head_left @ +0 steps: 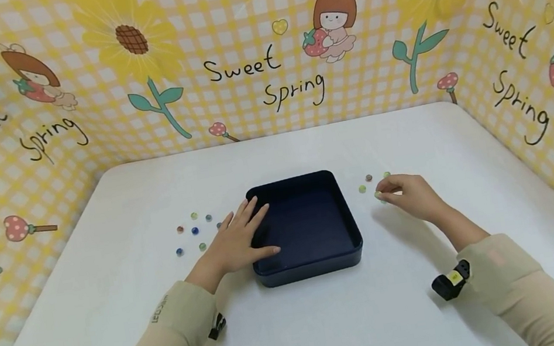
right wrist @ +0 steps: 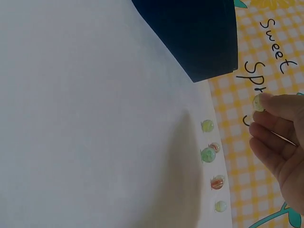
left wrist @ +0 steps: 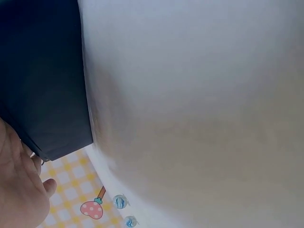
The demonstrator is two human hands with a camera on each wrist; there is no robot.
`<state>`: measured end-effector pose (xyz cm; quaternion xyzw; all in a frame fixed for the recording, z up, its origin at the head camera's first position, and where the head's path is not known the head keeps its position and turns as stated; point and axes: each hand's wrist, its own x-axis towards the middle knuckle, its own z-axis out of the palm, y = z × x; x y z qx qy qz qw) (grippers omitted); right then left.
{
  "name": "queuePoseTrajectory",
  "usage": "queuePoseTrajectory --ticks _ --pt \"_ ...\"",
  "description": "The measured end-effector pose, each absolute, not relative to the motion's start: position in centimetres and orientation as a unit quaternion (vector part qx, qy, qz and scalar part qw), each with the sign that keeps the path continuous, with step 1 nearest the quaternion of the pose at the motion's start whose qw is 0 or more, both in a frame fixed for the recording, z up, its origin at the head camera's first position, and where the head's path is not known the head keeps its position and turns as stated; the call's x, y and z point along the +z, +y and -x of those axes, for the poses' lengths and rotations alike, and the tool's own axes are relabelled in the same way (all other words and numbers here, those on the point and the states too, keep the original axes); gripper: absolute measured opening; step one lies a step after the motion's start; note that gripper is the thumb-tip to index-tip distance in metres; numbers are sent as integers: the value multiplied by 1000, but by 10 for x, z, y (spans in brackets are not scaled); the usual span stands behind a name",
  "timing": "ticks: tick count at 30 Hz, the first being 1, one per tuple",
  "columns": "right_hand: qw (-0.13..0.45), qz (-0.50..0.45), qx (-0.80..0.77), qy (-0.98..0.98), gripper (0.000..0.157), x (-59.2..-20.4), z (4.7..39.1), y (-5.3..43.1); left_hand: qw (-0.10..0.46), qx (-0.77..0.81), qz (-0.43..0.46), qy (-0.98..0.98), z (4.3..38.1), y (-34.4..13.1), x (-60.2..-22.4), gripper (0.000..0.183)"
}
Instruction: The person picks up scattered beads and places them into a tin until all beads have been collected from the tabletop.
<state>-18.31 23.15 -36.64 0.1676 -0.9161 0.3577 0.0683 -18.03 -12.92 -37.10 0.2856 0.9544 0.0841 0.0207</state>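
Note:
A dark blue square box (head_left: pixel 312 271) without a lid stands on the white table. My left hand (head_left: pixel 236 241) lies over its left rim, fingers spread and straight; the palm edge also shows in the left wrist view (left wrist: pixel 21 190). To the right of the box, my right hand (head_left: pixel 410 195) pinches a pale yellow-green glass marble (right wrist: pixel 258 102) between thumb and fingertips, held above the tabletop. Other marbles lie close to that hand, among them a green one (right wrist: pixel 208 155) and a reddish one (right wrist: pixel 217 182); the hand partly covers some in the head view.
Several more marbles, such as a blue one (head_left: pixel 195 230), lie scattered on the table (head_left: pixel 320 332) left of the box, near my left hand. A yellow checked cloth (head_left: pixel 270 121) with printed flowers hangs behind the table and along both sides.

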Motion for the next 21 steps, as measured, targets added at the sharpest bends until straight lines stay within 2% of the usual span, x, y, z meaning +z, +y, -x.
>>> queuePoseTrajectory --ticks 21 --pt "78 -190 414 -887 14 -361 180 205 28 89 -289 953 179 -129 -368 86"
